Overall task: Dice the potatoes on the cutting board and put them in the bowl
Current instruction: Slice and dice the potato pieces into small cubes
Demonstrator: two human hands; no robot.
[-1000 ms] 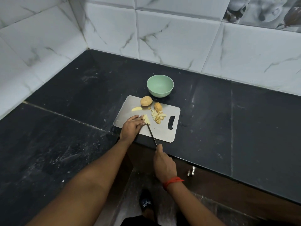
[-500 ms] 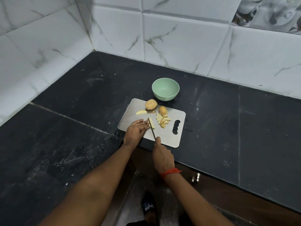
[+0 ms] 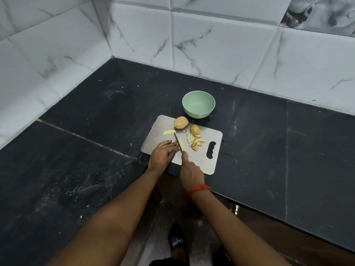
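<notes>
One whole potato [image 3: 181,122], skin on, sits at the far edge of a steel cutting board [image 3: 159,129], with a smaller part-cut potato [image 3: 195,129] just beside it to the right. One pale slice [image 3: 169,132] lies alone near the middle. At the near side, the person's left hand [image 3: 163,153] reaches forward with fingers stretched out, the tips pressing a short bundle of potato strips [image 3: 182,144] against the board. The right hand [image 3: 191,172], a red thread [image 3: 197,189] at its wrist, is clenched round the handle of one knife [image 3: 177,141], whose blade lies along the left side of the strips.

One loose pile of diced pieces [image 3: 195,142] rests between the strips and the board's handle slot, perhaps a dozen, though they are too small to count surely. One mint-green bowl [image 3: 198,106] stands on the black stone table [image 3: 96,150] just beyond the board, and nothing is in it yet.

Raw potato of this kind looks firm and dense, and its cut faces are likely wet and slippery, so the strips would want steady pressure from above, with the fingertips kept back from the edge. The round whole potato could roll unless it is held by its sides or halved onto a flat face. The dice are light and would probably be easier to scoop than to pinch.
</notes>
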